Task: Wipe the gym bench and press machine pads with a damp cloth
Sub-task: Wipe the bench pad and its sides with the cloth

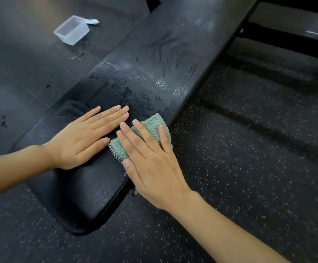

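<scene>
Cloth (152, 123) sits on bench pad (154, 63) under flat right hand (150, 168) (left hand (86, 137) flat alongside).

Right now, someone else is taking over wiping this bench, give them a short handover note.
Left hand flat on the bench, holding nothing.
Right hand flat, pressing the green cloth onto the bench's right edge.
Clear tub on the floor, left of the bench.
Done: wet streaks beyond the hands.
Left: the near end looks dry; press machine pads are not in view.
</scene>
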Demonstrator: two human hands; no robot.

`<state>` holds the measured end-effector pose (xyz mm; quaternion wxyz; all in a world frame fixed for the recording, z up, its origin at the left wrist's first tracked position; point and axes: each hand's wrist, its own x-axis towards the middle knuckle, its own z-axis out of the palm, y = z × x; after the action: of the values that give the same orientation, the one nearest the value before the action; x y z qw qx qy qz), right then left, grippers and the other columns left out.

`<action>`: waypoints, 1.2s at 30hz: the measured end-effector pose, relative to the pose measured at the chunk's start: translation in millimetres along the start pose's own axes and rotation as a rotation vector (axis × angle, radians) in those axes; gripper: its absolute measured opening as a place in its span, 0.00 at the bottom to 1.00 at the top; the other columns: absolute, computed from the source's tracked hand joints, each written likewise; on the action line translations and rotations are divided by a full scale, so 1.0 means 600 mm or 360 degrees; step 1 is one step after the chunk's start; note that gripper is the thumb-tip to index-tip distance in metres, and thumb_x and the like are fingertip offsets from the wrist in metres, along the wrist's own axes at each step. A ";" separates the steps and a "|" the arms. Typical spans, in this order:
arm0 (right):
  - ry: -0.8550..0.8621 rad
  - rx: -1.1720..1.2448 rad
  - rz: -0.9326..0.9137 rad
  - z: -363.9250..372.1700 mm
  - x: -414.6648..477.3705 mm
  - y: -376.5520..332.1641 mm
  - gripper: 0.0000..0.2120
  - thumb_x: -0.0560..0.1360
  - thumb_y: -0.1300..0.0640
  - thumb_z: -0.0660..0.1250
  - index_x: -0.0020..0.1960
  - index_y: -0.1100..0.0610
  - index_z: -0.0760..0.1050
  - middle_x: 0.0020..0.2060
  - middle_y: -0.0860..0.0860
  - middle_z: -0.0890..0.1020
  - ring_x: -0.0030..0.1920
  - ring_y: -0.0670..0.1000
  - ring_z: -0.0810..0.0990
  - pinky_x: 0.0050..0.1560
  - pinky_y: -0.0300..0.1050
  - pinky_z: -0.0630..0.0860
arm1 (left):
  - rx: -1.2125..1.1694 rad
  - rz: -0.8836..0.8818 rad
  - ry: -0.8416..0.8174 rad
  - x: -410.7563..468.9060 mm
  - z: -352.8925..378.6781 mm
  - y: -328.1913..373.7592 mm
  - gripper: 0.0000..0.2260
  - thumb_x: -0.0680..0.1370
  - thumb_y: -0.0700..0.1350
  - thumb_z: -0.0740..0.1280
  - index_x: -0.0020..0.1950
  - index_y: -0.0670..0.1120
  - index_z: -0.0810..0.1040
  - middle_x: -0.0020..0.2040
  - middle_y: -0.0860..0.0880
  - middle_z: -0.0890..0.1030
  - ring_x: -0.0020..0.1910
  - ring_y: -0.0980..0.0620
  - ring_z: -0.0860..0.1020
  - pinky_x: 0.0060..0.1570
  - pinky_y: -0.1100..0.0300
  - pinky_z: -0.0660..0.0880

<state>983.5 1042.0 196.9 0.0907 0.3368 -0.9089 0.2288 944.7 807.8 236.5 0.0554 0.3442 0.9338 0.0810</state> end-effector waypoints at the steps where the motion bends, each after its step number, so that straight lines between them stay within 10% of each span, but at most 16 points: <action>1: 0.0015 0.0011 -0.0041 0.001 0.001 0.004 0.25 0.83 0.49 0.49 0.78 0.55 0.62 0.78 0.49 0.61 0.80 0.50 0.54 0.78 0.58 0.46 | 0.0005 -0.0010 0.0010 -0.001 0.001 0.001 0.25 0.85 0.52 0.48 0.81 0.45 0.52 0.82 0.50 0.53 0.80 0.49 0.53 0.77 0.48 0.49; 12: 0.0294 0.0126 -0.0202 0.042 -0.032 -0.016 0.25 0.84 0.49 0.45 0.77 0.56 0.65 0.78 0.49 0.64 0.79 0.50 0.56 0.78 0.61 0.48 | 0.0016 -0.0055 0.0060 -0.005 0.011 -0.005 0.26 0.84 0.54 0.46 0.82 0.49 0.50 0.82 0.55 0.50 0.80 0.55 0.48 0.78 0.50 0.45; 25: 0.0697 0.0610 0.0509 0.136 -0.095 -0.259 0.27 0.85 0.46 0.38 0.80 0.55 0.53 0.80 0.50 0.54 0.80 0.53 0.53 0.77 0.53 0.51 | 0.0066 -0.0004 -0.0005 0.000 0.006 -0.004 0.25 0.84 0.54 0.45 0.81 0.51 0.48 0.82 0.57 0.48 0.80 0.55 0.46 0.78 0.49 0.44; 36: 0.0897 0.1014 0.0676 0.092 -0.024 -0.181 0.29 0.84 0.47 0.45 0.81 0.57 0.46 0.81 0.49 0.43 0.80 0.49 0.39 0.76 0.55 0.40 | 0.0082 -0.0054 -0.0016 0.005 0.001 0.005 0.25 0.84 0.52 0.46 0.81 0.50 0.49 0.82 0.55 0.48 0.81 0.54 0.46 0.79 0.50 0.43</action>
<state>1065.2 951.3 182.3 0.1772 0.0795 -0.7821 0.5921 944.5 812.4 236.6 0.0524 0.3299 0.9410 0.0542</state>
